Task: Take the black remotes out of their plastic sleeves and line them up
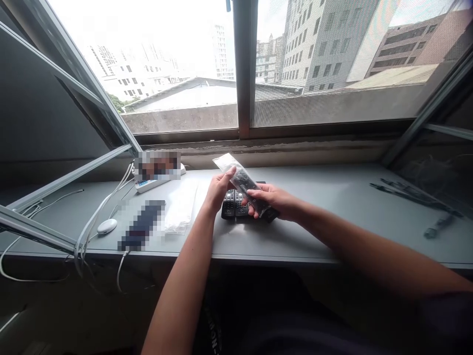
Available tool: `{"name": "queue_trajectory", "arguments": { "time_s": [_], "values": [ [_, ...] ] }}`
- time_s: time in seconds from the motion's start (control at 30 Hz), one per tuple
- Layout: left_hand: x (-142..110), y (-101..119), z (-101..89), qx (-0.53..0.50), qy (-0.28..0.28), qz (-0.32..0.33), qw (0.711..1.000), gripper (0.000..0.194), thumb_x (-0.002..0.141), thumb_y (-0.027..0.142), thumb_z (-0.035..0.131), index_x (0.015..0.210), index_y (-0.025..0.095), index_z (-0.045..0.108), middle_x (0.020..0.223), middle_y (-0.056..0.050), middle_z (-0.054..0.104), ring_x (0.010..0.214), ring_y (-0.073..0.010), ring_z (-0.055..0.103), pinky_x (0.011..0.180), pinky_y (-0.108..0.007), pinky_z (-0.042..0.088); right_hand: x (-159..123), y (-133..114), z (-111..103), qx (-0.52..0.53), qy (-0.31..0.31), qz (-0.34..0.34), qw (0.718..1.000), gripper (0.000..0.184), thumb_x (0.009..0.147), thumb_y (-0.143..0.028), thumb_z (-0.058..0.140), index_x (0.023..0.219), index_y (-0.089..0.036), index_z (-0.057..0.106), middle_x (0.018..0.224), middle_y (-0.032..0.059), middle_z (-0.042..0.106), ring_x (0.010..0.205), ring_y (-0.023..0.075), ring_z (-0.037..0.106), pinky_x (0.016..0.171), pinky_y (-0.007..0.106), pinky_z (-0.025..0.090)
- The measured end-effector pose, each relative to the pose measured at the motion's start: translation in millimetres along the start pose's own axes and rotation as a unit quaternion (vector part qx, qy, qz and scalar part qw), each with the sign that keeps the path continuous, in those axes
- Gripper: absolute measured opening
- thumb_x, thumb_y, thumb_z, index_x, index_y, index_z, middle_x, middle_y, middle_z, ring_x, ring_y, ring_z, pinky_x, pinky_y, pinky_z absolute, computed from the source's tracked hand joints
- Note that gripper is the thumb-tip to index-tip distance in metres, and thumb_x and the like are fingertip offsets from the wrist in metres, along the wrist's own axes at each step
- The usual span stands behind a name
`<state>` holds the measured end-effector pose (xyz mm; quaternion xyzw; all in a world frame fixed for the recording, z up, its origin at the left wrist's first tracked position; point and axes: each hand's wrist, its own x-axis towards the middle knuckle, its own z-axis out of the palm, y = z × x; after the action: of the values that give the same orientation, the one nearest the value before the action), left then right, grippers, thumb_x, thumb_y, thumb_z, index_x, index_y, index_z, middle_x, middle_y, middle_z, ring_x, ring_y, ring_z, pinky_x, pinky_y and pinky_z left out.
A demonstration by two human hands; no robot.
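Between my two hands, above the table, is a black remote control (242, 181) inside a clear plastic bag (224, 159). My left hand (219, 190) is closed on the bag's upper left side, thumb on top. The fingers of my right hand (269, 196) wrap round the lower end of the bagged remote. The bag's far end sticks out past the remote, toward the window. Right under my hands, several black remote controls (228, 208) lie side by side on the table, partly hidden by my hands.
Left on the grey table (314, 241) lie a stack of clear plastic bags (181, 209), a blurred-out dark object (142, 227), a white round device (107, 226) and a power strip (158, 182) with cables. Dark cables (417, 197) lie at right. Metal frame bars (70, 172) stand at left.
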<state>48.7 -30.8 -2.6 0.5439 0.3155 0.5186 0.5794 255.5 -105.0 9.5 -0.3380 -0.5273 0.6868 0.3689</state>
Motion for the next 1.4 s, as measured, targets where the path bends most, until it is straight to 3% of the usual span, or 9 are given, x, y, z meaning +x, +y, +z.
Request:
{"name": "queue_trajectory", "arguments": {
  "time_s": [0.2, 0.43, 0.57, 0.7, 0.83, 1.0, 1.2, 1.3, 1.4],
  "values": [
    [3, -4, -0.8, 0.026, -0.009, 0.024, 0.999, 0.045, 0.085, 0.059, 0.088, 0.087, 0.014, 0.085, 0.086, -0.009, 0.080, 0.079, -0.0215, 0.073, 0.083, -0.034, 0.057, 0, 0, 0, 0.009, -0.004, 0.013, 1.000, 0.036, 0.096, -0.045, 0.085, 0.107, -0.013, 0.073, 0.087, 0.0116, 0.082, 0.062, 0.0170, 0.074, 0.061, 0.026, 0.062],
    [1, -3, -0.1, 0.028, -0.021, 0.030, 0.999, 0.052, 0.091, 0.064, 0.080, 0.104, 0.014, 0.087, 0.101, -0.012, 0.084, 0.093, -0.0252, 0.078, 0.093, -0.037, 0.059, -1, -1, -2, -0.017, 0.006, 0.010, 1.000, 0.036, 0.099, -0.047, 0.082, 0.101, -0.012, 0.074, 0.078, 0.0097, 0.080, 0.054, 0.0136, 0.067, 0.055, 0.023, 0.056],
    [-2, -1, 0.9, 0.022, -0.052, -0.014, 0.998, 0.058, 0.092, 0.069, 0.077, 0.099, 0.012, 0.085, 0.097, -0.015, 0.083, 0.093, -0.0293, 0.079, 0.096, -0.042, 0.060, -2, -3, -3, -0.023, 0.008, 0.018, 1.000, 0.039, 0.099, -0.050, 0.081, 0.103, -0.012, 0.075, 0.078, 0.0099, 0.079, 0.055, 0.0139, 0.067, 0.056, 0.023, 0.055],
    [1, -6, 0.3, 0.024, -0.054, -0.009, 0.998, 0.050, 0.088, 0.064, 0.083, 0.085, 0.014, 0.082, 0.086, -0.012, 0.081, 0.084, -0.0264, 0.077, 0.093, -0.040, 0.060, -4, -6, -2, -0.017, 0.002, 0.020, 1.000, 0.038, 0.099, -0.049, 0.081, 0.106, -0.012, 0.076, 0.081, 0.0108, 0.080, 0.058, 0.0149, 0.068, 0.057, 0.024, 0.056],
    [6, -9, -0.4, 0.005, 0.010, 0.029, 1.000, 0.050, 0.085, 0.064, 0.087, 0.084, 0.015, 0.081, 0.083, -0.010, 0.078, 0.079, -0.0242, 0.076, 0.086, -0.039, 0.060, -5, -5, -4, -0.029, -0.014, 0.015, 0.999, 0.041, 0.099, -0.052, 0.081, 0.105, -0.012, 0.077, 0.075, 0.0083, 0.078, 0.051, 0.0126, 0.062, 0.052, 0.023, 0.052],
    [11, -6, -4.5, -0.042, 0.077, 0.063, 0.994, 0.047, 0.087, 0.062, 0.086, 0.091, 0.015, 0.081, 0.091, -0.010, 0.081, 0.090, -0.0253, 0.077, 0.085, -0.037, 0.062, -2, -2, -9, -0.044, -0.036, 0.027, 0.998, 0.042, 0.101, -0.052, 0.080, 0.103, -0.010, 0.079, 0.072, 0.0103, 0.078, 0.047, 0.0121, 0.059, 0.046, 0.023, 0.050],
    [20, -1, -25.9, -0.092, 0.283, 0.104, 0.949, 0.039, 0.096, 0.057, 0.073, 0.106, 0.019, 0.077, 0.104, -0.010, 0.080, 0.098, -0.0222, 0.078, 0.075, -0.027, 0.058, 1, -9, -12, 0.012, 0.084, -0.005, 0.996, 0.022, 0.102, -0.032, 0.078, 0.110, -0.011, 0.076, 0.105, 0.0190, 0.085, 0.052, 0.0140, 0.067, 0.043, 0.024, 0.056],
    [20, 0, -30.5, -0.111, 0.298, 0.080, 0.945, 0.032, 0.096, 0.049, 0.070, 0.113, 0.021, 0.074, 0.108, -0.009, 0.080, 0.099, -0.0208, 0.078, 0.074, -0.026, 0.057, 1, -16, -11, 0.055, 0.168, -0.063, 0.982, 0.015, 0.101, -0.030, 0.079, 0.103, -0.015, 0.075, 0.135, 0.0193, 0.078, 0.080, 0.0216, 0.081, 0.045, 0.023, 0.059],
    [15, 1, -24.3, -0.116, 0.256, 0.065, 0.958, 0.031, 0.091, 0.042, 0.072, 0.112, 0.020, 0.075, 0.103, -0.008, 0.080, 0.097, -0.0210, 0.077, 0.077, -0.028, 0.057, 0, -21, -13, 0.055, 0.175, -0.078, 0.980, 0.019, 0.099, -0.032, 0.081, 0.112, -0.018, 0.078, 0.149, 0.0163, 0.071, 0.092, 0.0271, 0.085, 0.044, 0.024, 0.059]
  ]
}}
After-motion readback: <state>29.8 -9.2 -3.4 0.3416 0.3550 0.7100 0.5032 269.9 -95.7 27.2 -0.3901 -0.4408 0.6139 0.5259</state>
